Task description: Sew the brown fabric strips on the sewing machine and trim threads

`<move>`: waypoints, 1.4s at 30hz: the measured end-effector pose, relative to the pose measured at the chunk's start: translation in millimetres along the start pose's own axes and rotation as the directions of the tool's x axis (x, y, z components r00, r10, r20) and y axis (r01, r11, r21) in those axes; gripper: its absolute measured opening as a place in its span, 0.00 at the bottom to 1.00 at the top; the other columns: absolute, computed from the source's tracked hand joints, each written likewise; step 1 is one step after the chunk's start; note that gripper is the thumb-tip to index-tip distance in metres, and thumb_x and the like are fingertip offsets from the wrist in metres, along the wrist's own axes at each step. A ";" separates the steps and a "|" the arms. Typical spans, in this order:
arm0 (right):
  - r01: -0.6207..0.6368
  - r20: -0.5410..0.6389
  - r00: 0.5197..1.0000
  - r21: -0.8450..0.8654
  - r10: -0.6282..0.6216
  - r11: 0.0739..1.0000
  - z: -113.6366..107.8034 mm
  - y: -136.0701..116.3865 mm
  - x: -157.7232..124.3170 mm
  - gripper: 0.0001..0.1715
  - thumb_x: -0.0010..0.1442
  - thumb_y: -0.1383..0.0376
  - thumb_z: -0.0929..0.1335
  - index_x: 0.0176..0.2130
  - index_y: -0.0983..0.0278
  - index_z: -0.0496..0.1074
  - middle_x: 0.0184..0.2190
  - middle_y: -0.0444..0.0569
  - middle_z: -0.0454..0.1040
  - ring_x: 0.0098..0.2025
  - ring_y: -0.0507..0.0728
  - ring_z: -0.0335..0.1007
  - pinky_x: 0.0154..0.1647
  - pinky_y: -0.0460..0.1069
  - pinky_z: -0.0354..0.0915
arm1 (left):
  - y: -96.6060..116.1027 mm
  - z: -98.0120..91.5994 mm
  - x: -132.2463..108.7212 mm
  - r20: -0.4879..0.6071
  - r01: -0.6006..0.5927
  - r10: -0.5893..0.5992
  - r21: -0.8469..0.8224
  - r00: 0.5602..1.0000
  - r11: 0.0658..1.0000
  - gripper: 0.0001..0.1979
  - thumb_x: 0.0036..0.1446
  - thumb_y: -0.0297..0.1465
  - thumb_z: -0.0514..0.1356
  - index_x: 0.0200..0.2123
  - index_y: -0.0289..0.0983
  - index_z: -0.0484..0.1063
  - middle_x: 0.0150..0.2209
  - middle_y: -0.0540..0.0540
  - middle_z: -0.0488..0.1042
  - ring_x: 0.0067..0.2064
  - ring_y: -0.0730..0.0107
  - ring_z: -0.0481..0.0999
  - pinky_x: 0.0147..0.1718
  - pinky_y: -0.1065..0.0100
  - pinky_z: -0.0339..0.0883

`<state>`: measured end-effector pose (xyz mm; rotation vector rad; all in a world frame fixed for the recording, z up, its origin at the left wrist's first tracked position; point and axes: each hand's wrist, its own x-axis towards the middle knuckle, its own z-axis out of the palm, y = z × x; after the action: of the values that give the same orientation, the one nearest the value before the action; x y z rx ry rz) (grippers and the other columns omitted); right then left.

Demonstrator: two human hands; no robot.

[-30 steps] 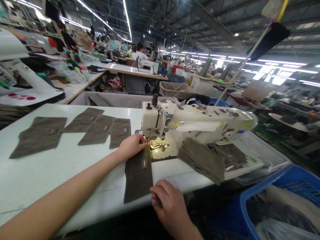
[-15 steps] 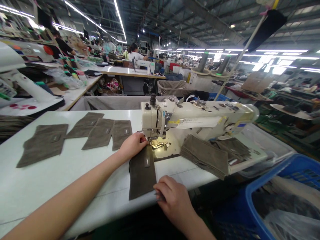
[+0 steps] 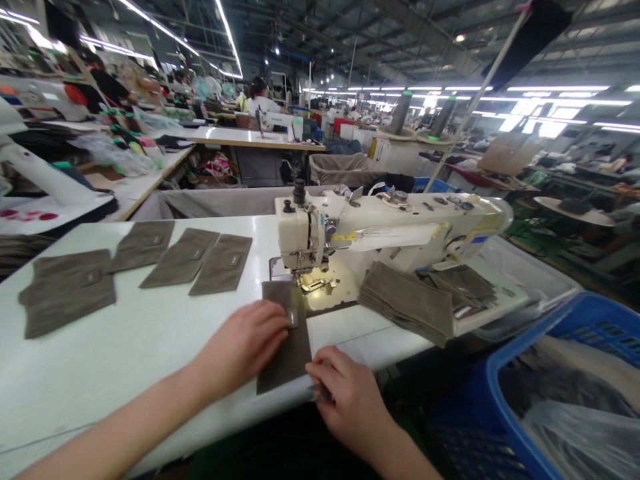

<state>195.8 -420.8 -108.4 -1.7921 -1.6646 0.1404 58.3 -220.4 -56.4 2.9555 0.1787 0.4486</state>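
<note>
A dark olive-brown fabric panel (image 3: 285,363) with a small label patch (image 3: 293,319) lies under the needle area of the white sewing machine (image 3: 300,243), reaching toward the table's front edge. My left hand (image 3: 250,337) rests over the panel's left side, fingers stretched out beside the patch and partly hiding the cloth. At the panel's lower right edge, my right hand (image 3: 345,393) pinches the cloth between thumb and forefinger. A small dark object is tucked under its curled fingers, too hidden to name. The machine's lamp lights the brass-coloured plate (image 3: 333,300).
Several similar panels (image 3: 223,263) lie spread on the left of the white table (image 3: 165,333). A stack of brown pieces (image 3: 405,300) sits right of the needle. The blue basket (image 3: 495,373) stands at the lower right. A co-worker (image 3: 263,100) sits farther back.
My left hand has left the presser foot and come down the panel toward me. The spread panels at left look shifted in view. My right hand keeps its pinch at the edge.
</note>
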 end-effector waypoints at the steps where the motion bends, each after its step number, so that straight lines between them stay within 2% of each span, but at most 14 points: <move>1: 0.007 0.015 1.000 -0.012 -0.007 1.000 -0.9 -0.2 -1.8 0.25 0.53 0.77 0.65 0.50 0.61 0.72 0.45 0.50 0.73 0.42 0.57 0.71 0.38 0.49 0.66 | 15.4 4.7 -7.0 0.036 -0.118 0.120 -0.048 0.992 0.992 0.14 0.66 0.29 0.51 0.46 0.40 0.77 0.46 0.43 0.79 0.47 0.60 0.77 0.46 0.62 0.73; 3: 0.021 0.053 0.998 -0.035 -0.020 0.999 -2.8 -0.5 -4.5 0.28 0.53 0.77 0.64 0.52 0.62 0.71 0.46 0.51 0.73 0.43 0.58 0.71 0.40 0.50 0.68 | 37.9 15.3 -20.6 0.060 -0.210 0.210 -0.008 0.976 0.978 0.14 0.63 0.26 0.54 0.46 0.38 0.77 0.48 0.43 0.80 0.49 0.58 0.78 0.47 0.59 0.75; 6: 0.038 0.086 0.996 -0.052 -0.033 0.998 -4.7 -0.2 -5.3 0.30 0.53 0.77 0.64 0.54 0.63 0.70 0.47 0.52 0.73 0.45 0.59 0.71 0.43 0.51 0.68 | 47.2 26.6 -34.5 0.031 -0.250 0.248 0.092 0.968 0.964 0.15 0.62 0.24 0.53 0.47 0.35 0.76 0.53 0.39 0.78 0.52 0.53 0.78 0.48 0.56 0.77; 10: 0.043 0.084 0.996 -0.052 -0.038 0.998 -4.0 0.8 -1.2 0.27 0.53 0.77 0.64 0.51 0.62 0.72 0.47 0.51 0.74 0.46 0.58 0.70 0.44 0.51 0.69 | 39.5 26.9 -36.0 0.013 -0.282 0.283 0.116 0.959 0.952 0.16 0.64 0.24 0.52 0.48 0.34 0.77 0.52 0.37 0.79 0.52 0.53 0.79 0.47 0.57 0.78; 13: 0.043 0.072 0.997 -0.051 -0.040 0.998 -2.8 1.8 3.1 0.25 0.53 0.78 0.65 0.49 0.62 0.73 0.46 0.50 0.74 0.46 0.58 0.70 0.44 0.51 0.69 | 37.6 23.4 -31.9 -0.007 -0.278 0.280 0.115 0.960 0.954 0.15 0.66 0.26 0.51 0.46 0.35 0.78 0.50 0.39 0.80 0.51 0.54 0.80 0.47 0.57 0.78; 19: 0.027 0.066 0.998 -0.088 -0.021 0.996 -2.0 4.2 11.3 0.23 0.54 0.77 0.64 0.47 0.61 0.74 0.45 0.49 0.74 0.44 0.57 0.70 0.42 0.49 0.68 | 34.3 24.4 -28.4 -0.023 -0.266 0.269 0.097 0.963 0.959 0.15 0.68 0.29 0.51 0.46 0.36 0.78 0.51 0.40 0.80 0.52 0.56 0.79 0.49 0.59 0.77; 26: 0.017 0.079 0.997 -0.094 -0.009 0.995 -4.0 7.5 25.7 0.24 0.54 0.78 0.64 0.47 0.61 0.74 0.45 0.48 0.74 0.45 0.56 0.69 0.43 0.49 0.68 | 22.1 26.1 -21.3 0.008 -0.267 0.268 0.121 0.963 0.956 0.16 0.69 0.29 0.51 0.50 0.35 0.77 0.51 0.38 0.79 0.53 0.55 0.79 0.49 0.58 0.77; 34: 0.020 0.095 0.995 -0.148 -0.006 0.989 -6.6 13.4 46.4 0.21 0.58 0.77 0.65 0.47 0.61 0.75 0.43 0.47 0.74 0.45 0.55 0.70 0.42 0.48 0.68 | 6.4 24.9 -8.2 0.000 -0.232 0.232 0.033 0.973 0.972 0.17 0.69 0.32 0.51 0.52 0.37 0.76 0.51 0.37 0.79 0.53 0.56 0.78 0.52 0.56 0.76; 42: -0.001 0.099 0.995 -0.184 0.020 0.983 -5.1 21.7 64.0 0.22 0.60 0.76 0.64 0.49 0.60 0.76 0.46 0.47 0.74 0.46 0.54 0.72 0.42 0.47 0.68 | -7.8 25.3 5.0 0.021 -0.239 0.238 0.103 0.971 0.965 0.19 0.71 0.33 0.48 0.51 0.33 0.77 0.51 0.36 0.78 0.52 0.54 0.78 0.50 0.56 0.76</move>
<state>228.0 -363.1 -93.1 -1.9587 -1.7890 0.0853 70.0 -215.2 -80.1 3.0953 -0.1629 0.4698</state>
